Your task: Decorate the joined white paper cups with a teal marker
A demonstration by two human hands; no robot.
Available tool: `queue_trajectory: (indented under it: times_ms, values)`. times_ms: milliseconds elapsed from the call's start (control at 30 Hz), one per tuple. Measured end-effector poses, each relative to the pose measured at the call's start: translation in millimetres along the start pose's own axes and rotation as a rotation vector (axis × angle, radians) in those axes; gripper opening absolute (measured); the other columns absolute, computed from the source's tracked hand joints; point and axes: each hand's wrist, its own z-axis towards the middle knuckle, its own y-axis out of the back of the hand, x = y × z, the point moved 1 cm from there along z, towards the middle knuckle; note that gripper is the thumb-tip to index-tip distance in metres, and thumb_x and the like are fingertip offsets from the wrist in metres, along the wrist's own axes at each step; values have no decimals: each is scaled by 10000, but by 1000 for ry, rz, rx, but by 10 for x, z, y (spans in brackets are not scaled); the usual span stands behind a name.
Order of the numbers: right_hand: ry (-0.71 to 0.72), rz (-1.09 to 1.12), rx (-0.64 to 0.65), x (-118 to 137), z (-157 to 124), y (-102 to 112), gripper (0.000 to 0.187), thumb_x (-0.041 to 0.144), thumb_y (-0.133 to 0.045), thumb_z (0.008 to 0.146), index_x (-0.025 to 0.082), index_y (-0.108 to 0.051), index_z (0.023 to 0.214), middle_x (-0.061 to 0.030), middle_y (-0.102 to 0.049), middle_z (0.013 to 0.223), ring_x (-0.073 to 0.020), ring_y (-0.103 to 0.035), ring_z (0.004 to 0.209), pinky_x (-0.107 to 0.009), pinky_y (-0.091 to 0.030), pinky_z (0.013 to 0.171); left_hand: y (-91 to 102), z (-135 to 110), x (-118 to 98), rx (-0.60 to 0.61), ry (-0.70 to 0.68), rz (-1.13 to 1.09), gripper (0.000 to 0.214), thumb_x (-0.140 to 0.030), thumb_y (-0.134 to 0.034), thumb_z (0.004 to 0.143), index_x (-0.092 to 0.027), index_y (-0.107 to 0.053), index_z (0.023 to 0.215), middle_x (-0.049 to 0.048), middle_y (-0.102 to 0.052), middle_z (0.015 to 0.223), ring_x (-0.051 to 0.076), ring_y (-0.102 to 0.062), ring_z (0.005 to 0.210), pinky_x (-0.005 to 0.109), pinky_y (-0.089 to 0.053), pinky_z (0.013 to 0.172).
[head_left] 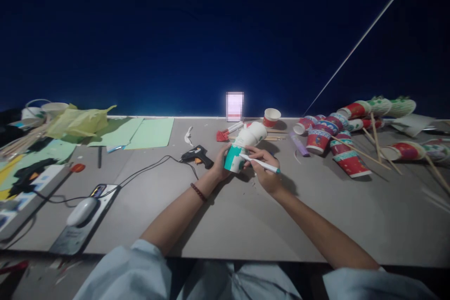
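My left hand [221, 165] is wrapped round a teal and white paper cup [235, 158] that lies tilted, with a white cup [250, 136] stuck on its far end. My right hand [265, 168] pinches a white pen with a teal end [262, 163], its tip touching the side of the teal cup. Both hands hover just above the grey table [246, 225] near its middle. A beaded bracelet [198, 192] sits on my left wrist.
A black glue gun [197, 154] with its cable lies left of the cups. Several red patterned paper cups on sticks [337, 143] are heaped at the right. Green paper sheets [140, 132], a phone [87, 215] and a purple glue stick [298, 144] lie around.
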Motion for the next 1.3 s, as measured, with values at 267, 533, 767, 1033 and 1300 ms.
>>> queue_trajectory:
  times_ms: [267, 533, 767, 1033, 1300]
  values:
    - [20, -25, 1, 13, 2, -5, 111, 323, -618, 837, 223, -635, 792, -104, -701, 1183, -223, -735, 891, -344, -608, 699, 21, 26, 5, -6, -19, 1, 338, -411, -551, 840, -97, -675, 867, 92, -685, 652, 208, -634, 514, 307, -503, 500]
    - [88, -75, 35, 44, -4, -10, 72, 295, -613, 844, 238, -647, 818, -94, -743, 940, -278, -640, 1162, -382, -606, 766, 9, 26, 15, -8, -40, -4, 318, -398, -566, 834, -100, -675, 834, 86, -682, 656, 192, -618, 494, 288, -478, 479]
    - [159, -187, 63, 39, 1, -6, 71, 222, -594, 839, 243, -660, 824, -93, -742, 925, -276, -617, 1195, -449, -532, 953, 27, 45, 28, -45, -66, -27, 269, -382, -620, 810, -121, -675, 848, 77, -701, 707, 183, -634, 546, 264, -477, 498]
    - [186, -245, 96, 72, -7, -23, 95, 155, -618, 773, 219, -680, 740, -109, -682, 1204, -274, -576, 1247, -453, -473, 1034, -24, 20, 15, -63, -107, -60, 223, -337, -599, 820, -127, -674, 817, 65, -707, 712, 179, -661, 608, 258, -512, 577]
    - [132, -155, 34, 8, -12, -14, 66, 214, -599, 834, 228, -663, 824, -113, -715, 1076, -276, -617, 1203, -427, -548, 935, 14, 30, 20, -28, -53, -23, 278, -391, -609, 809, -119, -664, 811, 69, -681, 651, 185, -620, 500, 275, -475, 479]
